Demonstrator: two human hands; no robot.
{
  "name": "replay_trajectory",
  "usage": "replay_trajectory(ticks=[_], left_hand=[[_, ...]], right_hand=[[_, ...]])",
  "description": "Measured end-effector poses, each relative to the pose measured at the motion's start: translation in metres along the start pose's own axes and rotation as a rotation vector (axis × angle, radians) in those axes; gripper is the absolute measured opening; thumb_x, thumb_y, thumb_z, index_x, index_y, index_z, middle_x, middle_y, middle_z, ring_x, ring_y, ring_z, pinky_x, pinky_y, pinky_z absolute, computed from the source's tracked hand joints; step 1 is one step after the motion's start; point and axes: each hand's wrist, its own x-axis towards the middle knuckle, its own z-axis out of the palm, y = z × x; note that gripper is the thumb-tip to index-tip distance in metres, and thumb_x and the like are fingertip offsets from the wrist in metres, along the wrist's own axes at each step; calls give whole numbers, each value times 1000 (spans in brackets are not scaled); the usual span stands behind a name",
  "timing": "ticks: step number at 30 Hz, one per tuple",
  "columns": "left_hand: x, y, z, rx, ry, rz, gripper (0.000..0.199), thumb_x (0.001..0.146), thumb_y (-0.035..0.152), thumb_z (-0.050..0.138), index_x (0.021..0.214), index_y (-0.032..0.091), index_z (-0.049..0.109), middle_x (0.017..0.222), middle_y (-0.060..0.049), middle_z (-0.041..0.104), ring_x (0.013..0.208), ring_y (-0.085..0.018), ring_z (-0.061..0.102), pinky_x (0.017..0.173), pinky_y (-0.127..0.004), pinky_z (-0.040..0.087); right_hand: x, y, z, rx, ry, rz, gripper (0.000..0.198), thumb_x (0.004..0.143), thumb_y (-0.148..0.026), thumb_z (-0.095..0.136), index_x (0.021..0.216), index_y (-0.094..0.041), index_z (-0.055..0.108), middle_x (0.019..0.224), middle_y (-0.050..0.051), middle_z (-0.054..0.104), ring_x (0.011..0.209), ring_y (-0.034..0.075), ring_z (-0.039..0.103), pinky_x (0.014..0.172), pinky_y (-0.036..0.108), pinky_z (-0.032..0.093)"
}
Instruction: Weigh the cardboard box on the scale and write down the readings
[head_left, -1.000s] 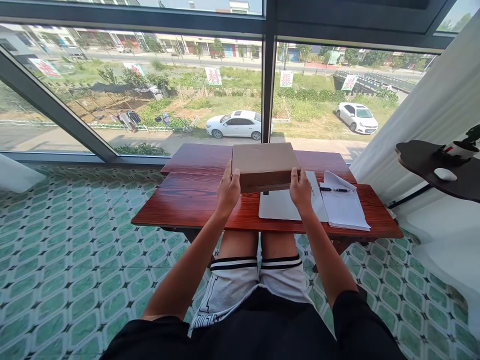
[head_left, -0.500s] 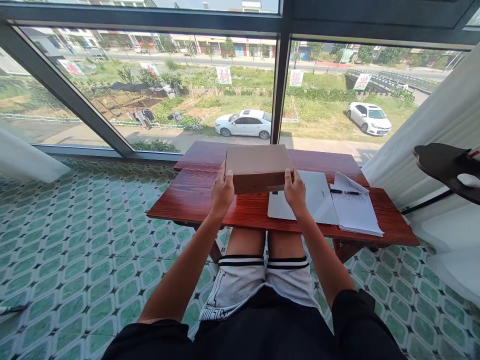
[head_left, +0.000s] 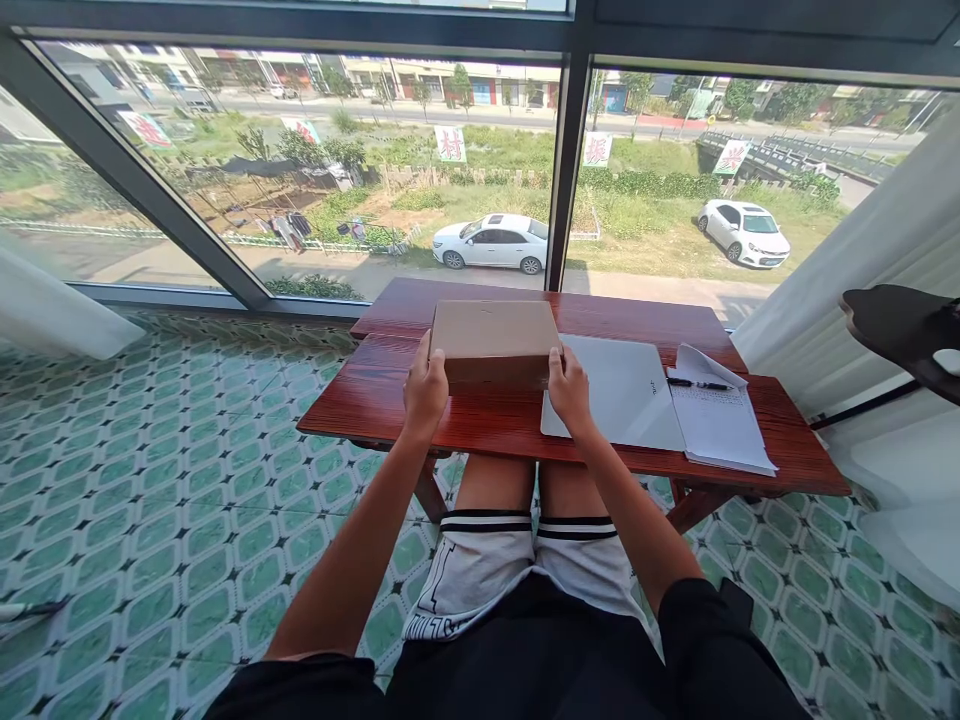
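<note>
Pen (head_left: 699, 384) on papers (head_left: 721, 430), white cars (head_left: 491, 245) outside

The box (head_left: 496, 330) hides its underside; the right edge crops the shelf (head_left: 896, 325).

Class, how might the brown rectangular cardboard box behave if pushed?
The brown rectangular cardboard box is probably stiff, since its edges look straight. Being flat-sided and low, it would likely slide rather than roll. Its closed top hides any contents, so weight is uncertain.

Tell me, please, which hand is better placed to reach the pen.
The right hand, probably: it grips the cardboard box at the end nearer the pen; the left hand holds the opposite end.
</note>
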Motion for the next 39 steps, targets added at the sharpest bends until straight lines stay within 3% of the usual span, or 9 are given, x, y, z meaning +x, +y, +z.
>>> replay_trajectory(ticks=[12,30,39], left_hand=[[3,-14,-9,10,34,-54,53,93,36,38,142,21,52,153,-5,48,145,-23,39,124,-39,24],[4,-32,-10,18,43,-61,53,92,37,38,140,21,54,148,-7,53,140,-24,45,122,-39,29],[2,-43,-7,10,53,-87,54,92,37,37,142,21,52,149,-8,53,143,-23,42,123,-38,26]], right_hand=[[-2,1,15,15,-44,-7,55,98,-49,30,134,-17,58,125,11,66,113,29,61,98,42,44],[-6,9,25,5,-68,15,58,98,-49,29,137,-17,56,130,11,64,116,31,60,98,44,45],[-6,9,23,13,-89,5,49,98,-45,36,132,-18,58,124,10,67,110,26,64,94,38,49]])
